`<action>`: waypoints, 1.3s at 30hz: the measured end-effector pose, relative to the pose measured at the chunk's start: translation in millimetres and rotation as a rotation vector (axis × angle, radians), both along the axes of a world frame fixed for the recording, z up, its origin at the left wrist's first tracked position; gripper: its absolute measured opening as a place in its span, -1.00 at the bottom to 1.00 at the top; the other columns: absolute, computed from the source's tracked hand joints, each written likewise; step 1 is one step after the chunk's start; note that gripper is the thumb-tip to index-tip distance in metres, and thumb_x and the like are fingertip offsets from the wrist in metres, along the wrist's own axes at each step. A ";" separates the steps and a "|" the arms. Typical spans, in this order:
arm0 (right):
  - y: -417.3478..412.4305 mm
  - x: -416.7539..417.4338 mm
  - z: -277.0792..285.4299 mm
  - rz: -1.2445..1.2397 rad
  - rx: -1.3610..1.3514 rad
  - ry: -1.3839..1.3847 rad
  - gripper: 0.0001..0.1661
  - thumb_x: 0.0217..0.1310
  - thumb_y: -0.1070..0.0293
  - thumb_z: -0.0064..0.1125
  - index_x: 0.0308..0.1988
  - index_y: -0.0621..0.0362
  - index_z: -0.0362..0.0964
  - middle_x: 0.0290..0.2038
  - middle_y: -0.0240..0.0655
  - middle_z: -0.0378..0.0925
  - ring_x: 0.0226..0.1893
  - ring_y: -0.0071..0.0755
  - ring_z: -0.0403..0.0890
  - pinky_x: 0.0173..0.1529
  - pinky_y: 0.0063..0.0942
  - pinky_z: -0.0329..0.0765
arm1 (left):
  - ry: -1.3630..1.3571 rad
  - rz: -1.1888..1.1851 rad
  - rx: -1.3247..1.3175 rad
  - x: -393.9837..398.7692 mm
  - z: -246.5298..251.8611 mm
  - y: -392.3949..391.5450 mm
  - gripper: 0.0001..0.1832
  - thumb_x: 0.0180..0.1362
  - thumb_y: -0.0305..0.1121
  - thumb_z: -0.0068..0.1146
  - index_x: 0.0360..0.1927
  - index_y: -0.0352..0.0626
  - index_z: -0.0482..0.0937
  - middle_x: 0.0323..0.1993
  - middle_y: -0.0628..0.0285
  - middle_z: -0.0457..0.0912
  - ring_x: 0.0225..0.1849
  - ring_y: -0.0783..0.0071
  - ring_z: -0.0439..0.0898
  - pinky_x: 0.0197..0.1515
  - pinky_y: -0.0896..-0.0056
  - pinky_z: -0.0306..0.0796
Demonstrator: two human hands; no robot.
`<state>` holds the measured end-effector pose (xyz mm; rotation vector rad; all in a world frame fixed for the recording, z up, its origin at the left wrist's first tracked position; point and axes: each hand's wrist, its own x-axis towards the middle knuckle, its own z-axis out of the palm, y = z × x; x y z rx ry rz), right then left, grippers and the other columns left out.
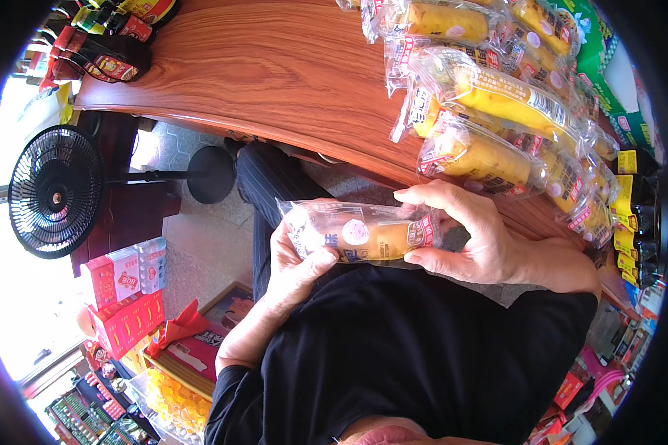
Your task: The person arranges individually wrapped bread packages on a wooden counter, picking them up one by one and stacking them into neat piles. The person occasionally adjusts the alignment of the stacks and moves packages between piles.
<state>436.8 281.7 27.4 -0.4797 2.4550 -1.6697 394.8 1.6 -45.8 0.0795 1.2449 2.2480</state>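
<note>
A clear plastic packet with a yellow bread roll (387,240) is held level in front of my black shirt, above my lap. The roll fills the packet's right part; the film at the left end is loose. My left hand (298,261) grips that left end, thumb in front and fingers behind. At the sealed right end is my right hand (467,233), its thumb against the lower edge, its index finger lifted at the upper edge, and other fingers partly hidden behind. A pile of similar wrapped bread rolls (490,158) lies on the wooden table (267,61), just beyond my right hand.
Dark bottles (108,58) stand at the table's far left. A green carton (595,61) and yellow-labelled dark containers (626,222) are beyond the pile. Left of me are a black fan (58,192), red boxes (131,322) and a bag of orange-wrapped items (172,397).
</note>
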 end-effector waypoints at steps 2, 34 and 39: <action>-1.3 1.1 0.0 -0.016 0.017 0.047 -0.21 0.19 0.40 0.54 0.34 0.25 0.37 0.05 -0.15 0.63 -0.02 -0.25 0.73 0.01 -0.38 0.68 | -0.017 -0.007 0.057 1.8 -1.1 4.5 -0.12 0.17 -0.15 0.57 0.45 -0.35 0.37 0.20 0.06 0.67 0.24 0.33 0.65 0.36 0.22 0.47; 4.0 -9.2 -5.6 0.153 -0.457 -0.952 -0.50 0.74 0.07 -0.23 -0.10 0.23 0.49 -0.39 -0.21 0.75 -0.44 -0.45 0.77 -0.38 -0.61 0.63 | -0.366 -0.023 0.610 -8.7 7.1 18.5 0.15 0.21 0.56 0.10 0.67 0.07 0.04 0.69 -0.03 0.01 0.63 -0.07 0.16 0.59 -0.28 0.08; -1.8 -9.0 -0.1 0.116 -0.394 -0.929 -0.54 0.73 0.13 -0.18 -0.12 0.26 0.50 -0.40 -0.22 0.74 -0.45 -0.44 0.76 -0.36 -0.58 0.63 | -0.354 0.072 0.342 -8.1 17.2 10.0 -0.16 0.50 0.24 -0.05 0.61 -0.13 0.16 0.58 -0.10 0.27 0.49 0.00 0.41 0.51 -0.16 0.32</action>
